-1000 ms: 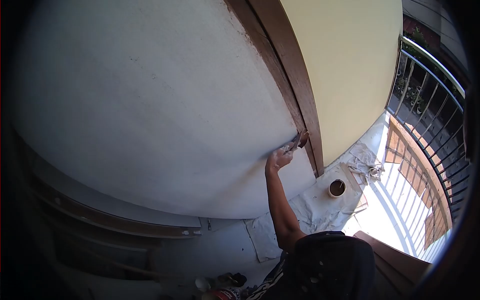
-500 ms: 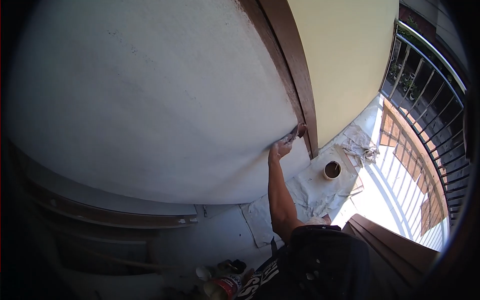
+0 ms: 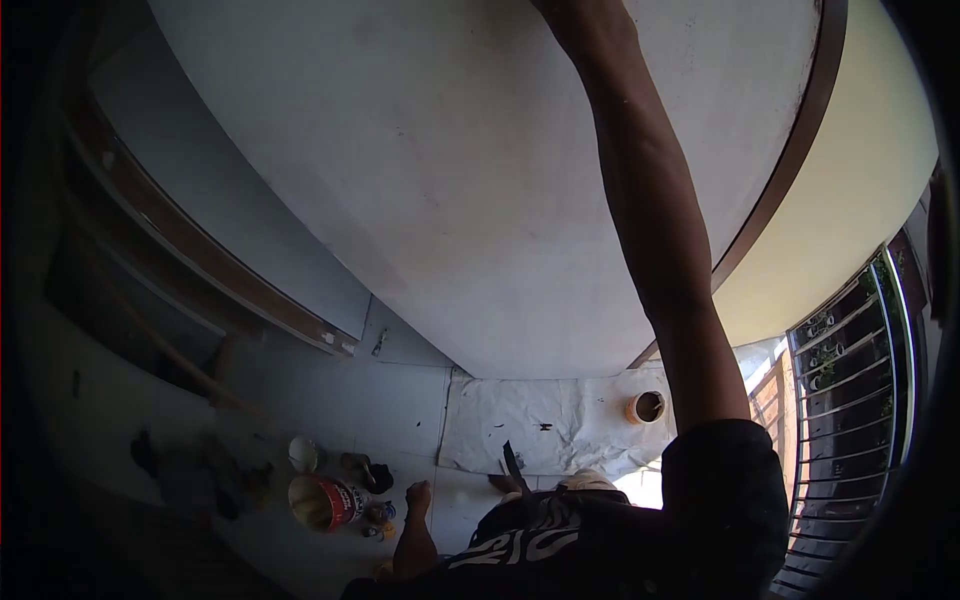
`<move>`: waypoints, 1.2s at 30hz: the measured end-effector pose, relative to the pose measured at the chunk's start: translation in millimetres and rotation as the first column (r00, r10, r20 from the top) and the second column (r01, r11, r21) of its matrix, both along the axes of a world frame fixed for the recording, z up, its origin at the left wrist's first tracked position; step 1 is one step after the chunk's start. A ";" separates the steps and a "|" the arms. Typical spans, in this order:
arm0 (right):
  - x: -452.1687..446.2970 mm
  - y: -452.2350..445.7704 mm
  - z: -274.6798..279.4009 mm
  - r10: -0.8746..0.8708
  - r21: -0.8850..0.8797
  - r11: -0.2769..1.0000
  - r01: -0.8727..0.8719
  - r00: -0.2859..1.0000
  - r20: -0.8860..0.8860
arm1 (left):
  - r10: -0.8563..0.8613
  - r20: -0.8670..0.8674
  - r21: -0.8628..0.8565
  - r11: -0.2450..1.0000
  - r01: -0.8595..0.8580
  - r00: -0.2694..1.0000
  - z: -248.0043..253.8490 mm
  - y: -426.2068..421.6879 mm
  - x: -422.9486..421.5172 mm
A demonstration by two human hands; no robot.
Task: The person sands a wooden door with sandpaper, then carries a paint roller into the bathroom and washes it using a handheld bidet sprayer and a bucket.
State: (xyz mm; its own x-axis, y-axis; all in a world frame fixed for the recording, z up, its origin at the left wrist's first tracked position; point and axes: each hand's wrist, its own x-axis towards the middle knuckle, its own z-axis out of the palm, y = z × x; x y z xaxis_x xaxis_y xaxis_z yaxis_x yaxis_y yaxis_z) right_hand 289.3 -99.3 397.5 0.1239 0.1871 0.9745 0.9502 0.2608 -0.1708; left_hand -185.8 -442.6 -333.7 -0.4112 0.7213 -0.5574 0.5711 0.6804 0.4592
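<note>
My right arm [image 3: 655, 190] reaches up across a pale, smudged white door panel [image 3: 420, 180]. The hand lies beyond the top edge, so its fingers and anything in them are hidden. Low beside my body, my left hand [image 3: 418, 494] hangs over the floor tiles with its fingers curled in; I see nothing in it. A brown frame strip [image 3: 790, 165] runs along the panel's right side. Below the panel, an orange-and-white pot [image 3: 632, 408] with brown contents stands on a pale drop cloth [image 3: 560, 400].
On the tiles to the left are a red-labelled bucket [image 3: 345, 502], a white container [image 3: 303, 455] and small dark items. Brown-edged boards [image 3: 230, 265] lean further left. A pale yellow wall [image 3: 850, 220] and a metal railing [image 3: 850, 400] bound the right.
My right hand has gone from the brown frame's lower end, where it held a brownish flat piece, up out of view. The view has shifted, and my left hand now shows.
</note>
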 end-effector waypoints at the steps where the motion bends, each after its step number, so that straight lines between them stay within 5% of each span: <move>1: -10.2 -16.2 -12.9 0.067 -0.543 0.838 -0.056 0.998 0.000 | -0.013 0.017 -0.009 1.000 0.013 1.000 -0.9 6.9 11.7; 3: -51.8 25.9 -154.7 -0.076 0.054 0.997 0.061 0.936 0.345 | -0.103 0.010 0.062 0.993 0.102 0.995 -4.9 23.7 42.5; 5: -63.9 17.3 -310.7 0.240 -0.350 0.936 0.045 0.647 0.724 | -0.203 -0.027 0.124 0.971 0.205 0.979 -6.9 31.0 61.7; 6: -56.3 13.4 -363.4 0.411 -0.404 0.905 -0.136 0.528 0.743 | -0.188 0.017 0.168 0.969 0.182 0.982 4.7 24.9 76.0; 7: -44.7 15.7 -398.4 0.274 -0.263 0.961 -0.083 0.397 0.876 | -0.174 0.064 0.217 0.964 0.156 0.983 14.7 24.9 87.6; 8: -41.9 18.7 -395.6 0.354 -0.313 0.934 -0.172 0.328 0.876 | -0.124 0.055 0.296 0.950 0.102 0.991 5.8 19.0 93.4; 9: -43.4 24.3 -378.6 0.353 -0.308 0.933 -0.186 0.300 0.887 | -0.102 0.076 0.307 0.949 0.074 0.992 5.0 11.7 100.1; 11: -60.7 33.0 -312.8 -0.065 0.099 0.987 -0.126 0.251 0.966 | -0.034 0.050 0.347 0.938 0.014 0.998 7.7 -24.9 102.7; 12: -67.4 37.0 -259.8 -0.069 0.078 0.996 -0.030 0.219 0.973 | -0.040 0.027 0.275 0.961 0.031 0.999 4.3 -48.9 104.0; 15: -96.7 39.3 -53.0 -0.195 0.244 0.970 0.019 0.663 0.723 | -0.294 -0.099 0.054 0.952 0.300 0.951 -35.9 -130.8 90.5; 17: -110.3 36.6 44.6 -0.222 0.399 0.917 0.000 0.832 0.509 | 0.063 0.004 -0.144 0.988 -0.061 0.998 -30.6 -169.1 94.2; 18: -127.7 42.9 39.0 -0.204 0.399 0.916 -0.029 0.824 0.529 | 0.176 0.018 -0.193 0.966 -0.169 0.984 -37.0 -182.6 94.3; 20: -154.1 57.6 -13.2 -0.103 0.357 0.926 -0.120 0.831 0.547 | 0.295 0.042 -0.264 0.925 -0.274 0.955 -76.7 -223.1 95.5; 21: -165.0 64.1 -50.2 -0.061 0.347 0.924 -0.161 0.834 0.548 | 0.431 -0.077 -0.209 0.874 -0.438 0.899 -98.5 -230.5 99.5; 22: -174.9 67.2 -131.9 0.026 0.128 0.981 -0.147 0.750 0.660 | 0.443 -0.060 -0.209 0.871 -0.445 0.894 -105.3 -226.7 100.7; 24: -170.6 59.7 -307.3 0.310 -0.297 0.948 -0.110 0.521 0.796 | 0.736 0.055 -0.274 0.661 -0.699 0.675 -116.7 -223.4 109.2; 25: -165.3 52.5 -372.7 0.333 -0.302 0.943 -0.143 0.329 0.884 | 0.743 0.068 -0.285 0.654 -0.701 0.665 -121.0 -220.1 115.9; 26: -161.7 36.6 -392.6 0.079 -0.066 0.991 -0.114 0.110 0.991 | 0.727 0.177 -0.222 0.686 -0.693 0.663 -122.9 -213.1 115.2; 27: -155.3 46.6 -406.8 0.376 -0.337 0.912 -0.234 0.146 0.915 | 0.694 0.273 -0.159 0.715 -0.681 0.666 -119.2 -216.4 112.5; 29: -154.8 64.1 -378.1 0.222 -0.232 0.960 -0.158 -0.080 0.972 | 0.690 0.318 -0.142 0.713 -0.686 0.651 -123.9 -212.2 120.4; 30: -159.9 65.0 -322.5 0.230 -0.241 0.957 -0.161 -0.083 0.970 | 0.641 0.144 -0.129 0.767 -0.628 0.754 -125.0 -224.0 129.2; 31: -171.0 67.2 -262.3 0.121 -0.116 0.978 -0.175 0.021 0.992 | 0.568 -0.033 -0.130 0.813 -0.567 0.822 -124.7 -228.0 137.1; 32: -180.9 73.2 -190.8 0.173 -0.127 0.966 -0.226 0.198 0.965 | 0.660 0.052 -0.168 0.746 -0.645 0.750 -120.6 -229.6 142.2; 34: -188.0 62.8 -22.0 -0.224 0.275 0.959 -0.067 0.416 0.881 | 0.798 0.171 -0.396 0.592 -0.702 0.577 -107.3 -243.9 149.3; 36: -178.6 60.9 71.5 -0.168 0.276 0.960 -0.056 0.672 0.721 | 0.791 0.124 -0.419 0.589 -0.691 0.599 -108.8 -247.8 147.4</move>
State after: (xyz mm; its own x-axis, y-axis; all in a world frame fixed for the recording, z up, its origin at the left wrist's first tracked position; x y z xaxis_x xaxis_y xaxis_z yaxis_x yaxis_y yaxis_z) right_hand 110.7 -38.4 469.0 -0.6470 -0.0611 0.7600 0.7499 0.1292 0.6488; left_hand -38.5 -690.5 -442.6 -0.5189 0.0077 -0.8548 -0.3134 0.9286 0.1986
